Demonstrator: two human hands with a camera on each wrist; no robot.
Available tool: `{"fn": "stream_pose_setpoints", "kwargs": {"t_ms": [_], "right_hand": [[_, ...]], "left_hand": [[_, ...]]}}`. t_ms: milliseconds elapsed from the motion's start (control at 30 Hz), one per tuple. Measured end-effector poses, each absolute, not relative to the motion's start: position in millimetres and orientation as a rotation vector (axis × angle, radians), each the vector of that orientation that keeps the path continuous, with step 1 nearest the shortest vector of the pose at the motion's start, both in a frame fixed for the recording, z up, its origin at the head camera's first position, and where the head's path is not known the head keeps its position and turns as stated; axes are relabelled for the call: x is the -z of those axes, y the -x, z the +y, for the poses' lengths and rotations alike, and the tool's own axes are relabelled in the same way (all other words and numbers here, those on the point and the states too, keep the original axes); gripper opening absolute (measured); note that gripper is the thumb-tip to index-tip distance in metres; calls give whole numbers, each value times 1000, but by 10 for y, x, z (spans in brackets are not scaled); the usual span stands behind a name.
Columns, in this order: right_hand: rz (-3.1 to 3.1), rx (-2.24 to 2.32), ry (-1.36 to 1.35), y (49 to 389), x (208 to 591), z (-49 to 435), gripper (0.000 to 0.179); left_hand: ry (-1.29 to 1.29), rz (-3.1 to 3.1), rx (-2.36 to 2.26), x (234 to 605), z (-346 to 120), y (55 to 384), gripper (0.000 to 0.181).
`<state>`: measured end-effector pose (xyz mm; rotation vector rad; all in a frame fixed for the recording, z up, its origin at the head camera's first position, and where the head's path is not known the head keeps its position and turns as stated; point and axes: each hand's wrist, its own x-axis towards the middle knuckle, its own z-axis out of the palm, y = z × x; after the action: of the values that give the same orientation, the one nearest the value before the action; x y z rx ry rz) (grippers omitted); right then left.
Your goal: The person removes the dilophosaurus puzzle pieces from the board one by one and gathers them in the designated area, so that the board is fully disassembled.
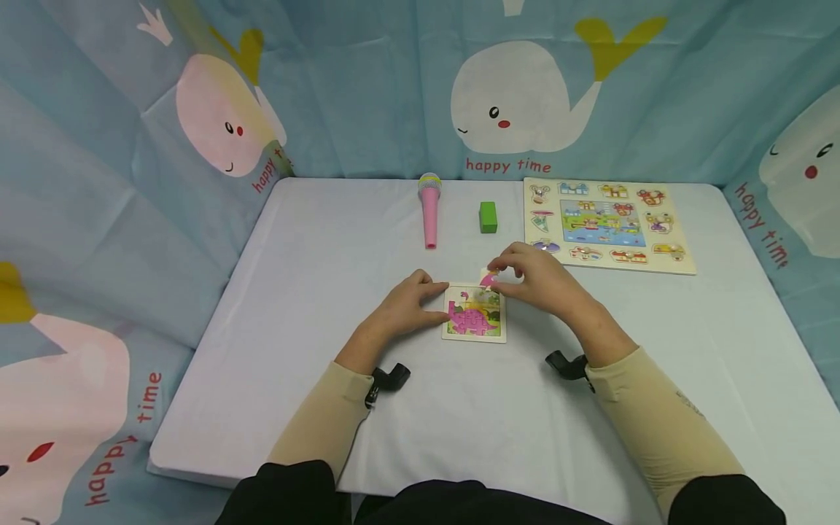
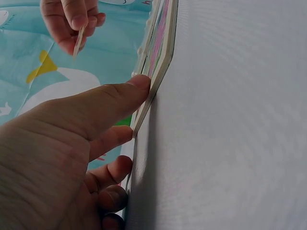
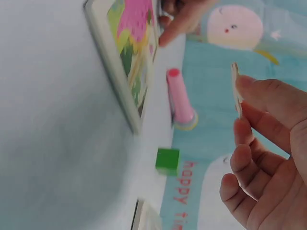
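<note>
A small jigsaw board with a pink dinosaur picture lies on the white table. My left hand touches its left side, the thumb on the edge and the index fingertip at the far-left corner; in the left wrist view the other fingers bend loosely beside it. My right hand pinches a puzzle piece with pink on it between thumb and index finger, over the board's far-right corner. Seen edge-on in the right wrist view, this thin piece is apart from the board.
A pink toy microphone and a green block are behind the board on the white table. At the far right lies a larger wooden picture puzzle, partly behind my right hand. A whale-print curtain hangs at the back and sides.
</note>
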<state>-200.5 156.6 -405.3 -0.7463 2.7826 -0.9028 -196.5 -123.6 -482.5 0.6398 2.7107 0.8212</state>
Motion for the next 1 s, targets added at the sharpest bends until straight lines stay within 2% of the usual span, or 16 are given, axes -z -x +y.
{"fn": "stream_pose_setpoints", "kwargs": {"t_ms": [433, 1000], "right_hand": [[2753, 853, 661, 2031, 4235, 1961, 26], [2688, 804, 580, 2139, 4510, 2035, 25]], "left_hand": [[-663, 2717, -794, 4800, -1236, 1956, 69], [-669, 2723, -785, 4794, -1234, 1952, 69]]}}
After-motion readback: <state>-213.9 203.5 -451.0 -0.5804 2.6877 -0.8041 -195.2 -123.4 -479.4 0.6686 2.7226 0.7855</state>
